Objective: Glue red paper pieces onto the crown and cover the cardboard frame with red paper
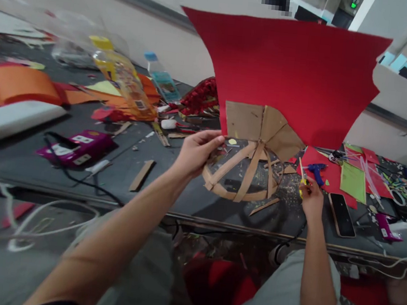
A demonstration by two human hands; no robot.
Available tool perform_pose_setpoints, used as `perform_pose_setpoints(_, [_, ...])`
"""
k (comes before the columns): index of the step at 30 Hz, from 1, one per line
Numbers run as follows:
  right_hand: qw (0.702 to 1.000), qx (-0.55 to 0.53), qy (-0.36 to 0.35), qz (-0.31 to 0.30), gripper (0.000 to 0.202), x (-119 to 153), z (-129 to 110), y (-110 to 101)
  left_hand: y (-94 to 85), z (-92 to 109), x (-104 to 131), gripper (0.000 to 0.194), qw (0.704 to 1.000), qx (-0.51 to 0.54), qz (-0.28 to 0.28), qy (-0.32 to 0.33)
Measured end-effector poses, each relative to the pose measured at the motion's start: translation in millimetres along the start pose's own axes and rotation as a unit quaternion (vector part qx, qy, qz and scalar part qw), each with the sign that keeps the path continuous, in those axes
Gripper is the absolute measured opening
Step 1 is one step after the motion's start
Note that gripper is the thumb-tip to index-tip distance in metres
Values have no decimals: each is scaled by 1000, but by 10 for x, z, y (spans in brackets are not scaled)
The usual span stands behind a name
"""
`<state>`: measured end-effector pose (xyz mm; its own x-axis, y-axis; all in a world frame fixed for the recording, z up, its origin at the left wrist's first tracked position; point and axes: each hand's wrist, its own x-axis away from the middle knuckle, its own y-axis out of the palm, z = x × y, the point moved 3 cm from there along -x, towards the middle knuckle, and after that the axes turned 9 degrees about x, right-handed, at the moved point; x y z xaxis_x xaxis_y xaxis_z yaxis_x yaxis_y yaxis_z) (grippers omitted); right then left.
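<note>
Raised above the table is a round cardboard frame (253, 170) made of strips bent like ribs, with filled cardboard panels (245, 122) on its upper part. A large sheet of red paper (295, 70) stands up behind these panels and seems joined to them. My left hand (199, 151) is closed on the left edge of the frame, thumb on top. To the right of the frame, my right hand (311, 195) is closed around a slim yellow tool (301, 188) that looks like a utility knife, its thin end pointing up. The fingers partly hide it.
A blue glue gun (317, 171) and a phone (341, 214) lie near my right hand. Purple power strips (84, 147) with cords sit left and right. Two bottles, one yellow-capped (130, 86), stand at the back left. Cardboard scraps (142, 175) and coloured paper (25, 85) litter the table.
</note>
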<state>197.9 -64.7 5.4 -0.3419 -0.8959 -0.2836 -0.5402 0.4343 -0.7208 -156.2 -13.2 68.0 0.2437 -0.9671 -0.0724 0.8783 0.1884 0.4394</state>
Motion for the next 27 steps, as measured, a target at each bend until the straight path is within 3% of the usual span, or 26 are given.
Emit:
perform_pose_setpoints(4, [1000, -18, -11, 1, 57, 32, -33, 41, 64, -197, 121, 37, 999, 14, -11, -32])
perform_pose_setpoints(8, [994, -102, -29, -9, 70, 87, -133, 40, 87, -353, 191, 35, 998, 18, -23, -56])
perform_pose_setpoints(11, [965, -242, -51, -87, 69, 154, -269, 63, 101, -418, 240, 35, 996, 21, -31, -76])
perform_pose_setpoints(13, [939, -327, -42, -94, 67, 194, -353, 69, 118, -427, 279, 38, 995, 25, -37, -86])
perform_pose_setpoints(16, [923, -383, -16, -48, 56, 227, -427, 78, 158, -403, 351, 43, 993, 31, -66, -95])
perform_pose_setpoints(22, [918, -393, 39, 35, 40, 268, -389, 59, 195, -250, 475, 39, 981, 8, -171, -95])
perform_pose_setpoints(27, [901, -430, 49, 12, 37, 346, -425, 27, 160, 8, 542, 42, 967, -34, -253, -24])
